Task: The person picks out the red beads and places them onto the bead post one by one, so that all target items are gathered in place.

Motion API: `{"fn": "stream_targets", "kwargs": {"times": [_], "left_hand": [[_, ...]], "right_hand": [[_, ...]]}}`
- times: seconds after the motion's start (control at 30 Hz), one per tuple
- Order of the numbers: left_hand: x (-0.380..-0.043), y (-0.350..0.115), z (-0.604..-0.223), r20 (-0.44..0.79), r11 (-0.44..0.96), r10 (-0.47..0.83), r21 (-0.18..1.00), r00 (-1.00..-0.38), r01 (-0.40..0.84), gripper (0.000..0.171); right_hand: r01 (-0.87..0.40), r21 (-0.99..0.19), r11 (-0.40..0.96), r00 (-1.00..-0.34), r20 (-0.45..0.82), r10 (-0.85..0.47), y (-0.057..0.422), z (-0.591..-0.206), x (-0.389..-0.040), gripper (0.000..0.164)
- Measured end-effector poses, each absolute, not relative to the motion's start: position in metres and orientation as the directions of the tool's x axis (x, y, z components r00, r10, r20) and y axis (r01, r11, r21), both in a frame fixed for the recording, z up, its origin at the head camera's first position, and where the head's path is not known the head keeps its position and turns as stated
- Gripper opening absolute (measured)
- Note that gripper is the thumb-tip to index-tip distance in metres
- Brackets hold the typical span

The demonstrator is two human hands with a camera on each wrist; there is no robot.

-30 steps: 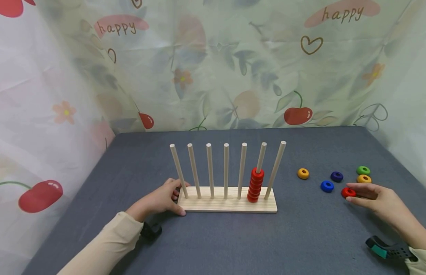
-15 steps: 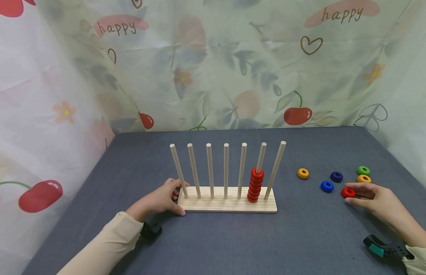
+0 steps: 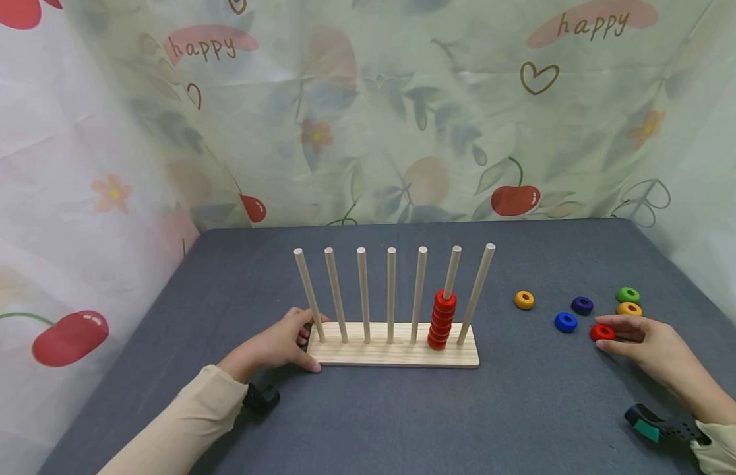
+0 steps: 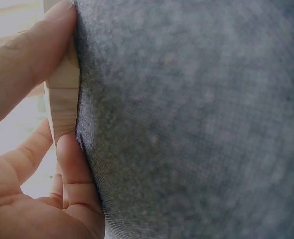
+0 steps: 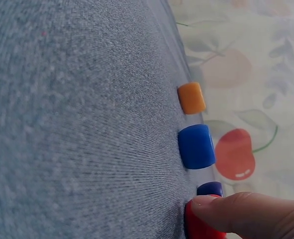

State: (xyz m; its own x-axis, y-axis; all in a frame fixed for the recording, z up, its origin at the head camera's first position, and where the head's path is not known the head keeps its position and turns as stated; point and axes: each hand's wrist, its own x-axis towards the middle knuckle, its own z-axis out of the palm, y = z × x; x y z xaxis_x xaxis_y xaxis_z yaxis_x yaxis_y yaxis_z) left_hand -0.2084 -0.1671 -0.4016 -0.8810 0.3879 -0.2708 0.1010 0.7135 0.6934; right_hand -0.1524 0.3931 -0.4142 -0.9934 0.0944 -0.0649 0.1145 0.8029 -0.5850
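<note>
A pale wooden base [image 3: 392, 355] carries a row of several upright pegs [image 3: 391, 297]. Red rings [image 3: 441, 323] are stacked on the second peg from the right; the other pegs are bare. My left hand [image 3: 281, 343] grips the base's left end, thumb at the front corner and fingers behind; the left wrist view shows the wooden end [image 4: 65, 102] between them. On the right, my right hand [image 3: 653, 343] pinches a loose red ring [image 3: 601, 332] low at the table between thumb and fingers. In the right wrist view the thumb lies against that red ring [image 5: 202, 224].
Near the right hand lie a blue ring [image 3: 566, 322], a dark blue ring [image 3: 582, 305], a green ring [image 3: 628, 294] and a yellow ring [image 3: 629, 309]. Another yellow ring [image 3: 523, 300] lies closer to the rack. A printed curtain [image 3: 368, 132] borders the grey table [image 3: 392, 422] behind and at the sides.
The right wrist and its band have shifted slightly to the left, while the fingers stay at the red ring. The left hand and the wooden base hold still.
</note>
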Motion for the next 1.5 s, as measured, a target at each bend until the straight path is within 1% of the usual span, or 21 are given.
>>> {"fn": "stream_targets", "kwargs": {"times": [0.47,0.6,0.8,1.0,1.3,1.5], "left_hand": [[-0.208,-0.168,-0.401,-0.269,0.703,0.398,0.704,-0.877,0.104,0.077],[-0.207,-0.168,-0.400,-0.270,0.699,0.399,0.708,-0.876,0.101,0.077],[-0.207,-0.168,-0.399,-0.272,0.707,0.395,0.700,-0.877,0.101,0.076],[-0.208,-0.168,-0.401,-0.279,0.715,0.391,0.692,-0.877,0.099,0.076],[-0.209,-0.168,-0.402,-0.279,0.718,0.389,0.689,-0.878,0.099,0.076],[-0.208,-0.168,-0.401,-0.274,0.710,0.394,0.697,-0.877,0.102,0.077]], "right_hand": [[0.109,-0.566,0.817,-0.994,-0.050,0.098,0.393,-0.414,-0.153,0.054],[0.129,-0.565,0.815,-0.992,-0.065,0.111,0.394,-0.413,-0.154,0.056],[0.146,-0.594,0.791,-0.989,-0.081,0.122,0.393,-0.414,-0.153,0.059],[0.150,-0.606,0.781,-0.988,-0.074,0.132,0.392,-0.412,-0.154,0.060],[0.169,-0.585,0.793,-0.985,-0.080,0.151,0.387,-0.402,-0.152,0.066],[0.166,-0.610,0.775,-0.986,-0.080,0.147,0.382,-0.398,-0.152,0.066]]}}
